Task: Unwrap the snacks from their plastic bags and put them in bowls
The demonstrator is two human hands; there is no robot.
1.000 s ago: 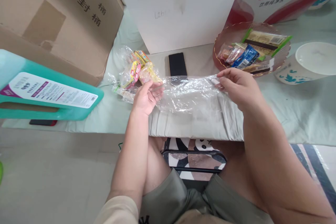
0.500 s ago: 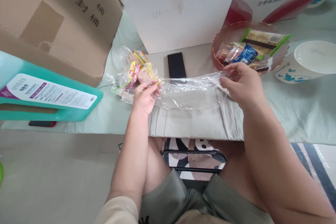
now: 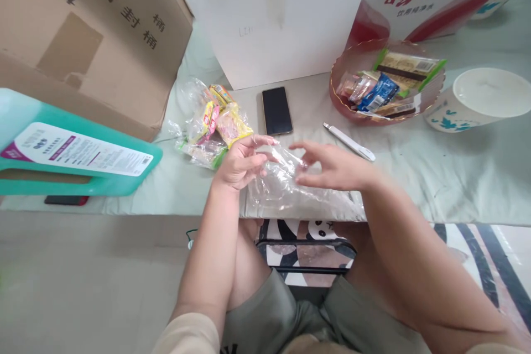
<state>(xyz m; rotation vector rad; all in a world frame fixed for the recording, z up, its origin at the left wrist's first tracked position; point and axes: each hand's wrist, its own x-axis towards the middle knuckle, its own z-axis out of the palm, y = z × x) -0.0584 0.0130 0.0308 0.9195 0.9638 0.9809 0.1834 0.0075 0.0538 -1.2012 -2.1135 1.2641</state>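
A clear plastic bag (image 3: pixel 286 191) lies crumpled at the near edge of the table between my hands. My left hand (image 3: pixel 240 163) pinches its left end with curled fingers. My right hand (image 3: pixel 332 166) has come in from the right, its thumb and forefinger closed on the bag's top near the middle. Beyond my right hand a white pen-like stick (image 3: pixel 349 142) rests on the cloth. Left of my left hand sits a pile of wrapped snacks (image 3: pixel 213 121) in clear wrap.
A black phone (image 3: pixel 276 110) lies in front of a white box (image 3: pixel 282 22). A pink bowl (image 3: pixel 344 108) holds snack packets; a white paper cup (image 3: pixel 477 102) stands to its right. A cardboard box (image 3: pixel 83 38) and a teal jug (image 3: pixel 62 149) stand at left.
The bag was stretched wide between both hands; now my right hand has moved left to meet the left, bunching the bag. The white stick now lies uncovered on the cloth.
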